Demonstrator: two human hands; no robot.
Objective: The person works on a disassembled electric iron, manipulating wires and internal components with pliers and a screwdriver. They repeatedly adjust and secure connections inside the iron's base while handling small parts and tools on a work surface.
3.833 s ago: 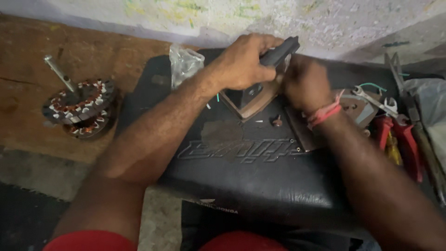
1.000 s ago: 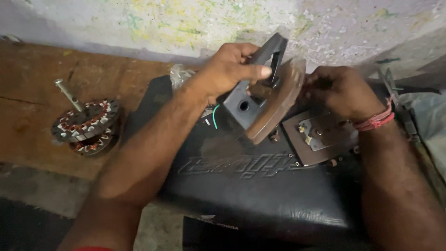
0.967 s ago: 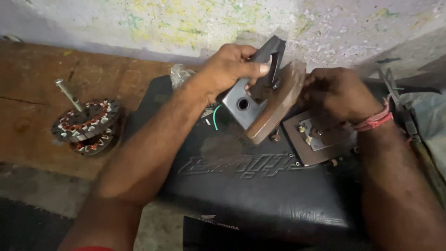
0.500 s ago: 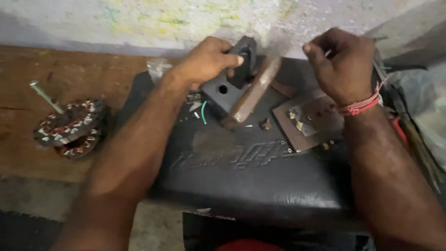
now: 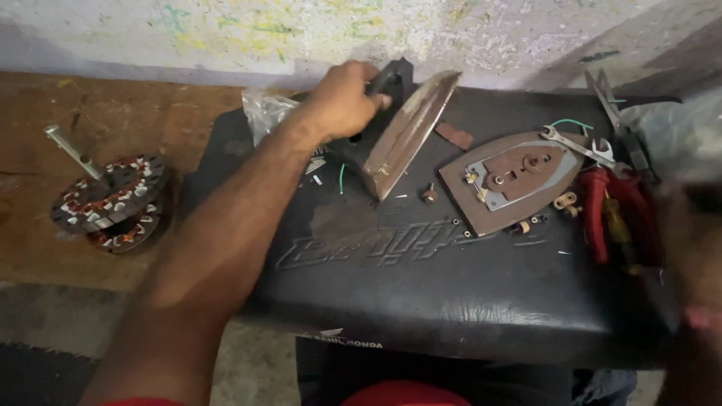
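A: Where do we see the iron body (image 5: 391,135)?

B: Tilted on the black cushion (image 5: 451,286), our left hand (image 5: 342,98) clamped around it. Our right hand (image 5: 696,248) blurs at the right edge; its grip is unclear.

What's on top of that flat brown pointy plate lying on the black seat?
On the brown plate lies a smaller grey metal plate with a reddish-brown piece in its middle. Whatever sits beneath the grey plate is covered. The black seat carries it all.
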